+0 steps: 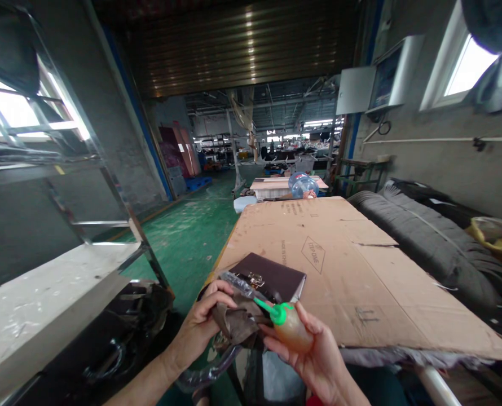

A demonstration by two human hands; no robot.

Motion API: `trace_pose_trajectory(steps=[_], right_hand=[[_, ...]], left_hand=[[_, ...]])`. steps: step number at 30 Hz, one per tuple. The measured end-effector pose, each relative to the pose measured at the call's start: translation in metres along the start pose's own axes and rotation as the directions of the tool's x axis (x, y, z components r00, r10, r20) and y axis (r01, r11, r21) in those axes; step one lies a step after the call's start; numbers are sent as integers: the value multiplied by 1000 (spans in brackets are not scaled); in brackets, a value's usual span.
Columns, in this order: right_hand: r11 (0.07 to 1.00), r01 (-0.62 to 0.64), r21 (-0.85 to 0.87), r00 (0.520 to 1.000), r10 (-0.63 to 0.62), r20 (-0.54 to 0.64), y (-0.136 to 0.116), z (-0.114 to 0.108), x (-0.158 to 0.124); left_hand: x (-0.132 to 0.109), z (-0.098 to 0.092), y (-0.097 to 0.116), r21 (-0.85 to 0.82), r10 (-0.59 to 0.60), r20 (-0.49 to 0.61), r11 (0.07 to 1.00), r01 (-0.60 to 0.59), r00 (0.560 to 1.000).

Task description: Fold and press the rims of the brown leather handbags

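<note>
My right hand is closed around a squeeze bottle of amber liquid with a green cap and a thin green nozzle. The nozzle points left, at a brown leather piece that my left hand grips at its edge. A plastic-wrapped strap or handle runs along the top of that piece, and another wrapped length hangs below. Whether the nozzle tip touches the piece, I cannot tell. Just beyond lies a dark brown flat panel with small metal fittings.
A cardboard-covered table stretches ahead, with blue water jugs past its far end. On the left stands a metal rack with a white shelf. Dark rolled material lies along the right. Green floor shows beyond the rack.
</note>
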State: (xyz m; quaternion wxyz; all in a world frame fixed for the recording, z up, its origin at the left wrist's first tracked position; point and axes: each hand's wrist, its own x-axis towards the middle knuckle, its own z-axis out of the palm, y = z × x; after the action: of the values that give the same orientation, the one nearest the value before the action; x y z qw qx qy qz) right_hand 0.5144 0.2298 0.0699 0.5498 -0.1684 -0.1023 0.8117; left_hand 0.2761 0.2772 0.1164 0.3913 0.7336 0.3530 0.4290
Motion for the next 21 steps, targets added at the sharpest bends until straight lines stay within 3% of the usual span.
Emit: trace_pose_trajectory(steps=[5, 8, 13, 16, 21], right_hand=[[996, 94, -3, 987, -94, -133, 3, 7, 7], [987, 160, -33, 978, -163, -131, -3, 15, 10], [947, 287, -141, 958, -288, 16, -11, 42, 13], [918, 322, -230, 945, -296, 139, -9, 58, 16], [917, 347, -194, 935, -323, 146, 4, 69, 20]], left_hand=[[-2, 1, 16, -5, -6, 61, 1000, 6, 998], [-4, 3, 22, 32, -35, 75, 999, 33, 997], [-3, 19, 7, 149, -46, -112, 987, 63, 993], [1, 35, 0, 254, -122, -220, 951, 178, 968], [3, 55, -3, 442, -193, -375, 823, 358, 907]])
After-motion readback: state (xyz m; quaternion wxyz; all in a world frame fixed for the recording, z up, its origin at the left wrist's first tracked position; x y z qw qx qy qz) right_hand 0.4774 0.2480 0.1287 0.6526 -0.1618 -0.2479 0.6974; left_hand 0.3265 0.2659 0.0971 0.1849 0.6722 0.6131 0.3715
